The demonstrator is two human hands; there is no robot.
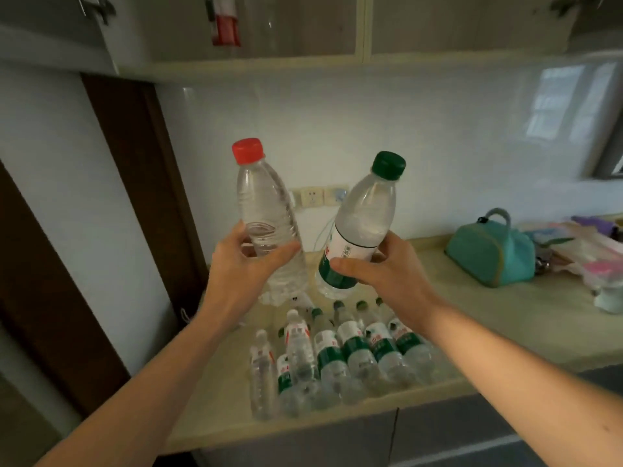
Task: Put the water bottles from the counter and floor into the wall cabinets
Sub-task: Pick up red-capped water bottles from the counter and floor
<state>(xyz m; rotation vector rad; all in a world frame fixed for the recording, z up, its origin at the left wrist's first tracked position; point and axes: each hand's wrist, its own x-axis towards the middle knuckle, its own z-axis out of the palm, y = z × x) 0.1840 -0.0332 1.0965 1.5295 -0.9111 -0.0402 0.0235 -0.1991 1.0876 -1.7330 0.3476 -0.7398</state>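
Observation:
My left hand [241, 264] grips a clear, label-free water bottle with a red cap [263, 210], held upright above the counter. My right hand [384, 271] grips a water bottle with a green cap and green-white label [360, 224], tilted to the right. Below both hands, several more water bottles [340, 355] lie side by side on the beige counter [505, 328] near its front edge. The wall cabinets [303, 32] hang above, with frosted doors; a red-labelled bottle [226, 25] shows in the left one.
A teal bag [488, 254] sits on the counter at the right, with pink and purple items [586, 244] beyond it. A wall socket [312, 196] is behind the bottles. A dark door frame [135, 183] stands at the left. Grey base cabinets [371, 439] run below the counter.

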